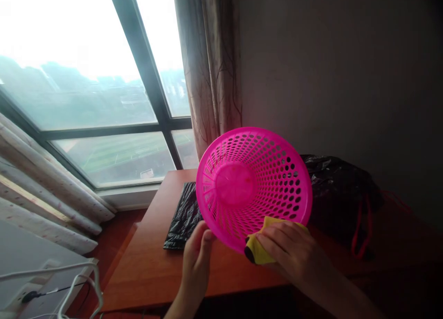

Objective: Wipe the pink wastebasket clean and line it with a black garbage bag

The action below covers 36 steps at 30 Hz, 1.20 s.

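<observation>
A bright pink plastic basket [237, 185] with a perforated wall is held up, tilted so its open mouth faces me. My left hand [199, 252] grips its rim at the lower left, thumb and fingers pinching the edge. At the lower right, my right hand [289, 245] presses a yellow cloth [261, 252] with a dark patch against the rim. The fingers of that hand are folded over the cloth, and part of the rim is hidden beneath them.
Below the basket is a reddish-brown wooden table [145, 263]. A folded black plastic bag [183, 217] lies on its left part, and a bulky black bag [339, 185] with red ties sits at the right. White cables [95, 282] hang at the lower left, near the window.
</observation>
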{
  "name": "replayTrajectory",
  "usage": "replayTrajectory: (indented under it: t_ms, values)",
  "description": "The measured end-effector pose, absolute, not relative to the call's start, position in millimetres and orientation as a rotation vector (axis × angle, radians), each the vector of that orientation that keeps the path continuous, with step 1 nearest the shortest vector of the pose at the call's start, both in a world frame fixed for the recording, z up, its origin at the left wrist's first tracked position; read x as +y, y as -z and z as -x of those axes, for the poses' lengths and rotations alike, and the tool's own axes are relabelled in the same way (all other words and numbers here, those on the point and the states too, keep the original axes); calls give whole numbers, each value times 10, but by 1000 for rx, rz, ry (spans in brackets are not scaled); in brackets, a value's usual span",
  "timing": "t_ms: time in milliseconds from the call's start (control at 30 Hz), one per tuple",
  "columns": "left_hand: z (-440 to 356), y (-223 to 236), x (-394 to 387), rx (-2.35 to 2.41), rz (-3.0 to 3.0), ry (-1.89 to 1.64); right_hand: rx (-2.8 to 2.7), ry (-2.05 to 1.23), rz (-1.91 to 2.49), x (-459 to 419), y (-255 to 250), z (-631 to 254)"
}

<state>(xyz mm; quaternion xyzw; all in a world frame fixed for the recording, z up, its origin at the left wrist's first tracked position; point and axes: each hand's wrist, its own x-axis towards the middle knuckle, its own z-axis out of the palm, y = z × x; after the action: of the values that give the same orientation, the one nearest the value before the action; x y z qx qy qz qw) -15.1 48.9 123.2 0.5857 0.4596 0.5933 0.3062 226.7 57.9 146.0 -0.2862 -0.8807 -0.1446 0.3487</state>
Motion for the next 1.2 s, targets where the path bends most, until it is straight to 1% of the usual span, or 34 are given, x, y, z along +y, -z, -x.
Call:
replayTrajectory:
  t_ms: [100, 200, 267, 367, 467, 667, 733, 867, 967, 1067, 1133, 1200]
  values:
    - [-56, -1134, 393, 1074, -1575, -1493, -2287, 306, 758, 566, -1408, -2193]
    - [-194, -1135, 373, 1069, -1518, -1487, -2276, 201, 785, 529, -1381, -2118]
    - [-235, -1146, 372, 1096, -1469, -1485, -2277, 91, 808, 510, -1370, -2086]
    - [-242, -1123, 352, 1098, -1460, -1490, -2269, -157, 879, 524, -1331, -2081]
    - [-227, -1030, 323, 1129, -1466, -1517, -2189, -349, 1009, 610, -1237, -2101]
    - [-222, -812, 360, 1232, -1440, -1665, -2037, -564, 1208, 769, -1054, -2081]
    - [-226, -775, 393, 1192, -1479, -1692, -2105, -532, 1216, 725, -1052, -2065]
    - [-229, -706, 480, 1121, -1539, -1733, -2393, -306, 1159, 536, -1038, -2056]
    - [-224, -628, 553, 1133, -1532, -1785, -2554, -223, 1160, 442, -940, -2073]
    - [-216, -551, 607, 1139, -1526, -1798, -2592, -112, 1165, 457, -829, -2124]
    - [-209, -518, 627, 1129, -1529, -1800, -2571, -139, 1169, 503, -805, -2170]
    - [-203, -504, 638, 1112, -1532, -1806, -2516, -319, 1171, 547, -824, -2194]
